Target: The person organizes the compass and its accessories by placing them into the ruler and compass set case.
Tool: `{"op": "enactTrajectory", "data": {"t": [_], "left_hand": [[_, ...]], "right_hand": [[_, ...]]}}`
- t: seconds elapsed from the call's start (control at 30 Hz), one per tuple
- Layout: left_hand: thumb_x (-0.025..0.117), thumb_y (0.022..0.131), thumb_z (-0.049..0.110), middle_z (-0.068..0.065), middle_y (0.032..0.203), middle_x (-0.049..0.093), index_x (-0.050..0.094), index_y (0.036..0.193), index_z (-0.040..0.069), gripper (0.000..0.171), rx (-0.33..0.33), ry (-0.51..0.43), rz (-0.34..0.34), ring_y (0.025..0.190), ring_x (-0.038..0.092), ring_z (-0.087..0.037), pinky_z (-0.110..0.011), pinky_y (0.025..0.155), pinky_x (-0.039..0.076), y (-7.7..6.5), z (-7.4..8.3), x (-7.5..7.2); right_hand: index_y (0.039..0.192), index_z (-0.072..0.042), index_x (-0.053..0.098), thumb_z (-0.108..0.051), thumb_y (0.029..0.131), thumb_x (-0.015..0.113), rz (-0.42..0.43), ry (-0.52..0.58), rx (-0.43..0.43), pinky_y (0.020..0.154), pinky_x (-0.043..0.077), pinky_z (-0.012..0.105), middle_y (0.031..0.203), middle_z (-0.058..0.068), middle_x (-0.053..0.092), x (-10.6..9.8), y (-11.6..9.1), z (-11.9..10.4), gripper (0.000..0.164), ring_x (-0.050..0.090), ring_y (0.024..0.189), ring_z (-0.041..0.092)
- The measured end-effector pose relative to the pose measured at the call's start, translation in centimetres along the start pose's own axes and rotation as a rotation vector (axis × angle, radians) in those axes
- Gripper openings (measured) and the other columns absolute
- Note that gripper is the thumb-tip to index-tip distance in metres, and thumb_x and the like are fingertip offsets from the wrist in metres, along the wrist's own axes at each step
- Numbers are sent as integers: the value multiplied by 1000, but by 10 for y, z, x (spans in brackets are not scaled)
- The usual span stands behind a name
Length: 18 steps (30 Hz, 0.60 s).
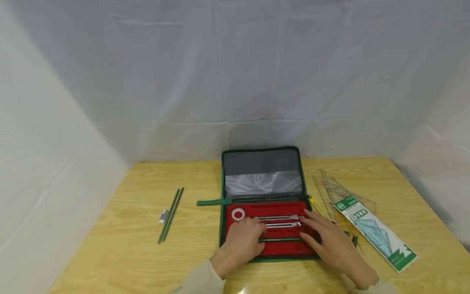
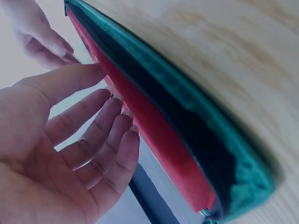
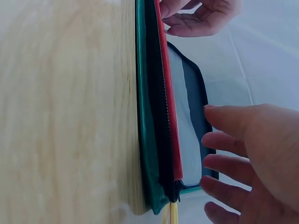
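Observation:
An unzipped green case (image 1: 222, 230) with a red tray (image 1: 275, 248) lies before me in the head view. In the tray are a white ring-shaped piece (image 1: 238, 214), two silver compass-like metal tools (image 1: 280, 225) and a green pencil (image 1: 280, 240). My left hand (image 1: 242, 239) reaches over the tray's left half, its bent fingertips at the red surface in the left wrist view; what lies right under them is hidden. Over the right end hovers my right hand (image 1: 332, 241), fingers spread and thumb near the pencil's end. The right wrist view shows these fingers apart from the tray.
Two green pencils (image 1: 171, 216) and a small eraser (image 1: 163, 216) lie to the left. At right are clear set squares and rulers (image 1: 334, 192), a yellow cutter-like tool (image 1: 318, 207) and a white-green packet (image 1: 376, 232). The raised lid (image 1: 262, 163) stands behind the tray.

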<state>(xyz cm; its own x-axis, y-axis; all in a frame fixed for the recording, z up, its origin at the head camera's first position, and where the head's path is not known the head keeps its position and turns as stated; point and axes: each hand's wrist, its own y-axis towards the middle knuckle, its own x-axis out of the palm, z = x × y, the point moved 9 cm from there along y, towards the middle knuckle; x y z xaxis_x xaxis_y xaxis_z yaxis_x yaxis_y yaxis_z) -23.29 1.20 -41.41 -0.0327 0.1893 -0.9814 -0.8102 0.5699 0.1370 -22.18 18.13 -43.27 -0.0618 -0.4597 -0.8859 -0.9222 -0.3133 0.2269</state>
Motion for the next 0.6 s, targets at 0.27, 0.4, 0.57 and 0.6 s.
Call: {"op": "enactTrajectory", "data": {"t": [0.27, 0.4, 0.57, 0.6], "left_hand": [[77, 67, 14, 8, 71, 55, 63, 69, 20, 15, -55, -22, 12, 65, 57, -14, -30, 47, 42, -20, -26, -9], [76, 70, 9, 6, 73, 57, 65, 71, 17, 13, -52, -70, -7, 67, 56, -13, -28, 53, 46, -25, -34, -10], [75, 72, 6, 5, 73, 59, 69, 74, 14, 11, -29, -110, -21, 67, 57, -11, -27, 57, 47, -26, -36, -11], [75, 72, 6, 5, 73, 59, 69, 74, 14, 10, -30, -112, -26, 67, 57, -11, -27, 58, 48, -26, -37, -11]], "right_hand": [[97, -22, 72, -19, 76, 82, 82, -25, -96, 81, 51, 37, 110, -3, 61, -6, 0, -16, 24, 58, 101, 18], [85, -29, 70, -17, 72, 84, 62, -25, -95, 75, 51, 32, 98, -12, 58, -3, 2, -15, 22, 56, 91, 11], [80, -31, 70, -18, 73, 83, -1, -12, -66, 64, 49, 24, 88, -19, 57, 3, 7, -14, 20, 55, 77, 3], [79, -31, 70, -18, 73, 83, -11, -7, -59, 62, 48, 23, 86, -20, 56, 5, 8, -13, 19, 54, 74, 1]]}}
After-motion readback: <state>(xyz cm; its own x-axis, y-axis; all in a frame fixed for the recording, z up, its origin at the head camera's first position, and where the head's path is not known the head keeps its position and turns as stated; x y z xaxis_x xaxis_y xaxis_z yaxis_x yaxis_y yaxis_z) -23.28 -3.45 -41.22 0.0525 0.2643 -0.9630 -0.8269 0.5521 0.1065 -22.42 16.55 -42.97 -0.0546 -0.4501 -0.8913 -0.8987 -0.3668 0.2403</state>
